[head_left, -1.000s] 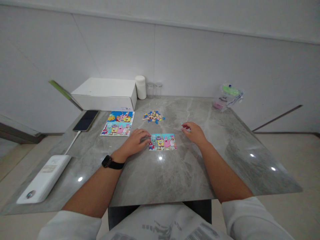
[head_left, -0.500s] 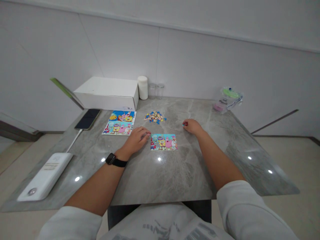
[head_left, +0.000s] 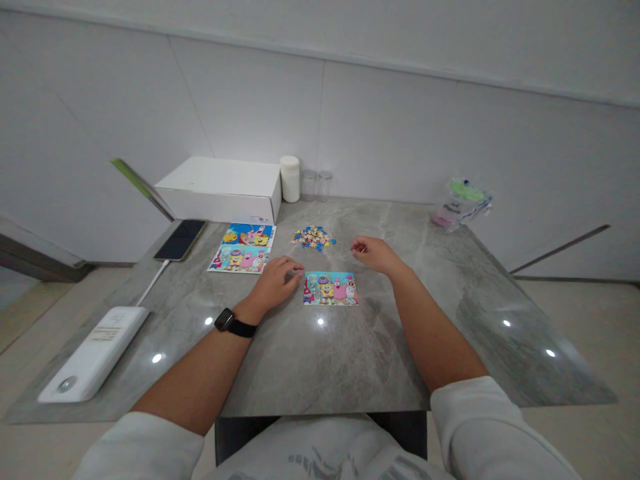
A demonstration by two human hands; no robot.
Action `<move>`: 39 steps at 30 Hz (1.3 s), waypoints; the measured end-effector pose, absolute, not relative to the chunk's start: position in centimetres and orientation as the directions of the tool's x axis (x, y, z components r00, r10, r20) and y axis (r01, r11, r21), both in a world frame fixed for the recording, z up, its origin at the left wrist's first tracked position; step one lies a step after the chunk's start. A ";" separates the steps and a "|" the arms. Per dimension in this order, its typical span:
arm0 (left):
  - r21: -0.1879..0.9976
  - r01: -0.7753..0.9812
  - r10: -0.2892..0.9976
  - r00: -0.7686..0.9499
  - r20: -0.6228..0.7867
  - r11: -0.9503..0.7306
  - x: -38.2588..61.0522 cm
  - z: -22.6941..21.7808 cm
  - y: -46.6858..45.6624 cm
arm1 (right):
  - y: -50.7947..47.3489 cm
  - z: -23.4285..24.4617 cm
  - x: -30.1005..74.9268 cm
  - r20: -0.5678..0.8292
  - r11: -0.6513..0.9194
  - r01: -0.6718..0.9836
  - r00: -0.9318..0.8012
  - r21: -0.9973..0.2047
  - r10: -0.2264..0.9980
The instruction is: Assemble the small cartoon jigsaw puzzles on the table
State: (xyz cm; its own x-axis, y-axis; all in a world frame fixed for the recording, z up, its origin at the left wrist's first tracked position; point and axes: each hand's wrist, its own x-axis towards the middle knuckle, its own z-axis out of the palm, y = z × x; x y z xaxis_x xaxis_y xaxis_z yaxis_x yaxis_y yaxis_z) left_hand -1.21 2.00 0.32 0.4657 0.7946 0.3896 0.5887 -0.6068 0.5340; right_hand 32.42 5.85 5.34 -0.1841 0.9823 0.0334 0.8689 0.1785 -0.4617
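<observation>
A small cartoon jigsaw puzzle [head_left: 331, 289] lies on the grey marbled table in front of me. Beside its upper left corner, my left hand [head_left: 278, 279] rests on the table, fingers extended and holding nothing. My right hand [head_left: 367, 253] is up and to the right of the puzzle, with thumb and fingers pinched together. Between its fingertips is a small puzzle piece, mostly hidden by the fingers. A heap of loose puzzle pieces [head_left: 314, 238] lies beyond the puzzle, left of my right hand. The printed picture sheet [head_left: 240, 260], showing the same characters, is behind my left hand.
At the back left stands a white box [head_left: 215, 193], with a white bottle [head_left: 290, 180] and two clear jars [head_left: 324, 187] beside it. A phone [head_left: 180, 240] is cabled to a white power bank [head_left: 95, 353] on the left. A plastic bag [head_left: 463, 203] sits back right.
My right hand has moved left, closer to the loose pieces, and the piece in its fingers shows less. My left hand stays by the puzzle. The view has shifted slightly.
</observation>
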 end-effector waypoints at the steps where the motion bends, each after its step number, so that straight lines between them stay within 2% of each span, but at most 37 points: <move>1: 0.533 0.588 0.793 0.468 0.389 -0.608 -1.2 0.3 2.0 | 5.3 5.6 31.8 0.050 0.210 0.840 -0.214 -0.500 0.975; 5: 0.524 0.580 0.780 0.510 0.364 -0.624 -1.1 0.5 1.8 | 3.2 6.3 29.9 0.068 0.282 0.753 -0.302 -0.594 0.951; 12: 0.482 0.563 0.734 0.598 0.322 -0.671 -0.6 1.1 0.8 | 1.7 6.0 27.8 0.086 0.402 0.741 -0.427 -0.538 0.900; 19: 0.454 0.587 0.738 0.588 0.331 -0.670 -0.7 0.5 0.6 | 0.6 5.1 25.5 -0.024 0.370 0.712 -0.477 -0.596 0.879; 25: 0.446 0.619 0.760 0.580 0.294 -0.646 -0.6 0.7 0.2 | 0.1 3.5 24.0 -0.107 0.367 0.737 -0.508 -0.567 0.855; 39: 0.383 0.645 0.748 0.607 0.268 -0.661 -0.4 0.7 0.1 | -0.2 3.0 23.3 -0.088 0.437 0.785 -0.522 -0.439 0.848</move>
